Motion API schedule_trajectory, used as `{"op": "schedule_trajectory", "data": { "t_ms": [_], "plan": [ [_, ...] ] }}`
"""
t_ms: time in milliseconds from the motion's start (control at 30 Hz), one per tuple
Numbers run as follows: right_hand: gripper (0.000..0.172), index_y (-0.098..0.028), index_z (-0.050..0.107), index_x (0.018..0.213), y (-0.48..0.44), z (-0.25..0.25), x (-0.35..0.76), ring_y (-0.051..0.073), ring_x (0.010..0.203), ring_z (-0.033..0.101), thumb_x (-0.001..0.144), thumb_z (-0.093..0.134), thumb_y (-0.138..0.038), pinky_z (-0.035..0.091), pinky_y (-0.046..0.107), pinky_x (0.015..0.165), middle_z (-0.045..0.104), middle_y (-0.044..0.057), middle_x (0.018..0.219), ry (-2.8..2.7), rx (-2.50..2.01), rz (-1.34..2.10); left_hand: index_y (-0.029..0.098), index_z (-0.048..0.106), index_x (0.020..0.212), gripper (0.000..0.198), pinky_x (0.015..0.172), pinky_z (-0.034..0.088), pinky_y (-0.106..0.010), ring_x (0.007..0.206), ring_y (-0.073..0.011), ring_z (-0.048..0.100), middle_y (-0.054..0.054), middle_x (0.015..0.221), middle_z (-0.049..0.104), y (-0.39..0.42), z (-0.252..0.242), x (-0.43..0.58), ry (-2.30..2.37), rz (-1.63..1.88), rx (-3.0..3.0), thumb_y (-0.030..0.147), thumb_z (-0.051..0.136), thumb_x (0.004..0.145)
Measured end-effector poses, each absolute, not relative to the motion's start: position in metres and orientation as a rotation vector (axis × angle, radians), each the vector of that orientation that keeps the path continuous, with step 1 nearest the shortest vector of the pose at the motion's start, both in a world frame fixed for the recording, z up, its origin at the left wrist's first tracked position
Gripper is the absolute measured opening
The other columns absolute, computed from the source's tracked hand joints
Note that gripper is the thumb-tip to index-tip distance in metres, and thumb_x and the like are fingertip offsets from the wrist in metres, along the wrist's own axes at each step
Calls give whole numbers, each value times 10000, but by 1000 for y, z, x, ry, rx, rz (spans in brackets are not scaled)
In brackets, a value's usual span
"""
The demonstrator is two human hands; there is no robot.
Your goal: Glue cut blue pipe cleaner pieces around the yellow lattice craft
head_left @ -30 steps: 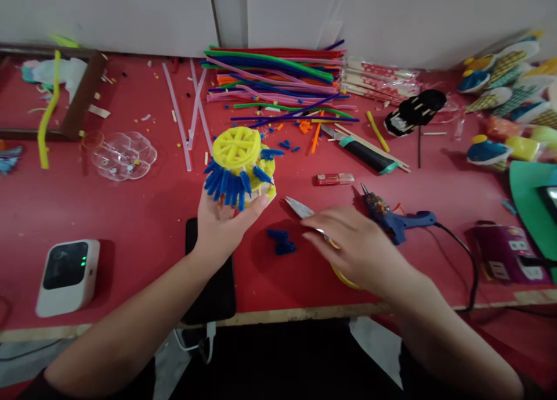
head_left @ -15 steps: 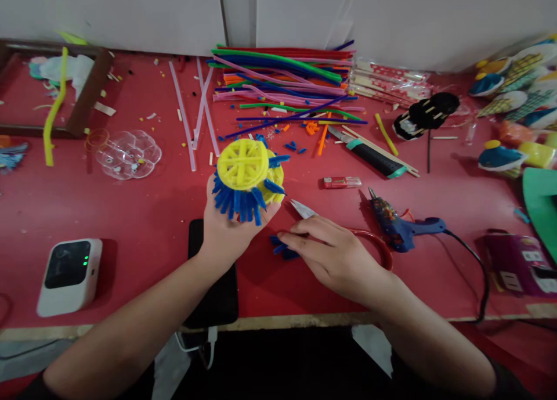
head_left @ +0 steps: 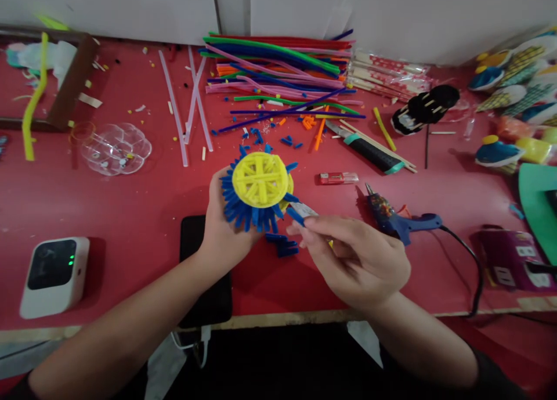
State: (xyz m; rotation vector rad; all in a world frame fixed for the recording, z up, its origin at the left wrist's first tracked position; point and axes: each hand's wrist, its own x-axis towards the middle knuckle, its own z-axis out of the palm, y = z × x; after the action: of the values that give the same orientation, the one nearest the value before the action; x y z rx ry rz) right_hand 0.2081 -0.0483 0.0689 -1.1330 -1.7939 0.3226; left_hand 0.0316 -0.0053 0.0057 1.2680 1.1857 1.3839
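Fuzzy, matt chenille covers the yellow-and-blue wheel piece (head_left: 260,180), the short blue stem (head_left: 296,216) and the piled pipe cleaners (head_left: 278,69), while the red tabletop (head_left: 143,208) looks smooth and faintly glossy, and the flower-shaped tray (head_left: 138,147) clear, shiny plastic.

The craft piece (head_left: 260,179) is yellow with blue spikes (head_left: 246,217), the table (head_left: 143,208) red, the pipe cleaners (head_left: 278,53) near its far edge multicoloured.
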Motion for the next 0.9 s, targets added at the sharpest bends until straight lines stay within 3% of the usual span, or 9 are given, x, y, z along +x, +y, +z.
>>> {"op": "schedule_trajectory", "data": {
  "t_ms": [167,300,567,900],
  "plan": [
    [205,-238,688,913,-45,70,203,114,585,725,835,685,-49,642,180,646,789,-28,773,-1827,-1156,112,294,487,1243,806,1070,515,-467,1156,-274,657,-69,1221,635,-4,6,27,1045,1423,1445,318,912,559],
    [197,-253,696,920,-46,68,203,131,640,747,857,670,-68,651,202,646,792,-38,799,-1875,-1154,149,287,508,1202,771,1082,511,-468,1169,-289,656,-81,1220,641,-5,8,26,1030,1417,1444,326,927,556],
    [293,-197,700,1081,-48,61,207,157,815,771,833,685,-40,666,248,824,806,17,961,-1953,-1044,172,275,493,1025,749,1098,504,-479,1188,-310,657,-78,1199,649,-8,15,29,1047,1378,1291,275,985,461],
    [243,-195,708,1018,-47,63,208,156,756,750,831,683,-42,678,269,786,784,10,832,-2028,-1044,-12,283,510,1142,735,1054,524,-414,1120,-254,660,-52,1175,632,-7,17,31,985,1426,1404,274,945,549]
  ]
}}
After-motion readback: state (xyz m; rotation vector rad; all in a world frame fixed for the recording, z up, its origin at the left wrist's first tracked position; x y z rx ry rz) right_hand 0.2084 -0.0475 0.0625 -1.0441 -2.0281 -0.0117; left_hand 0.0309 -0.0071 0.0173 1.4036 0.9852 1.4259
